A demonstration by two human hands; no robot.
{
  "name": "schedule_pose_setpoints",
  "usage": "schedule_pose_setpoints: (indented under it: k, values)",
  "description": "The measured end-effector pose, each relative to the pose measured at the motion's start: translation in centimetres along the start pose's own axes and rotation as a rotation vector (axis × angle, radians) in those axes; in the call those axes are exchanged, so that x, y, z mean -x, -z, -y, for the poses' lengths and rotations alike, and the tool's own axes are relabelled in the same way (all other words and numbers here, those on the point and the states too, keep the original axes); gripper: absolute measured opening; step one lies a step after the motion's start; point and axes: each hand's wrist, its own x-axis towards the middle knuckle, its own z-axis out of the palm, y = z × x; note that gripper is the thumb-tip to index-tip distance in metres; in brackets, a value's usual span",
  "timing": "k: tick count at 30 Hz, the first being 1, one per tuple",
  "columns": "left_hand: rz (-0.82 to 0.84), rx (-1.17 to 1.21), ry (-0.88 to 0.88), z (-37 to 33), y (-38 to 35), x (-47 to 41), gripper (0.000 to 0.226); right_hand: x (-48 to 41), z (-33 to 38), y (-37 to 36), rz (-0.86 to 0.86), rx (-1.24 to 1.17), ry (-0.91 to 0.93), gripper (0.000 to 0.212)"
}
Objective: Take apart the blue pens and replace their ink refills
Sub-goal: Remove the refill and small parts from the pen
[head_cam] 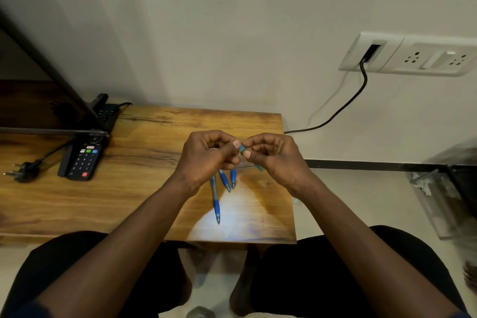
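Observation:
Both my hands are raised over the wooden table [144,196] and meet on one blue pen [243,148]. My left hand [209,155] pinches one end of it, and my right hand [273,157] grips the rest, whose lower end sticks out beside the palm. Fingers hide most of that pen. Three more blue pens lie on the table below my hands: a long one [215,204] pointing toward me, and two [225,181] [233,177] partly hidden under my left hand.
A black remote [82,160] and a loose plug [24,169] lie at the table's left. A dark screen edge [51,100] leans over that side. A wall socket [413,55] with a black cable is at the right. A clear bin [444,188] stands on the floor.

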Motion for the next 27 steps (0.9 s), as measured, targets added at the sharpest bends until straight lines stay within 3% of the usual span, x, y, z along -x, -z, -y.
schedule_pose_setpoints:
  k: [4,9,17,23,27]
  values:
    - [-0.033,0.094,0.013,-0.7,0.9,-0.5,0.009,0.0,-0.3,-0.1,0.001,0.024,-0.001,0.019]
    - [-0.005,0.050,0.009,-1.0,1.2,-0.4,0.011,-0.1,-0.1,0.1,-0.033,0.004,0.018,0.021]
    - [0.079,-0.385,0.018,1.6,-0.9,0.0,0.003,0.1,-0.8,0.9,-0.146,0.063,-0.063,0.016]
    - [0.176,-0.757,-0.021,2.9,-3.4,-0.1,0.011,0.7,-1.4,1.9,-0.159,0.111,-0.106,0.017]
    - [0.175,-0.872,-0.065,3.3,-4.2,-0.2,0.008,0.7,-1.7,2.4,-0.155,0.101,-0.121,0.018]
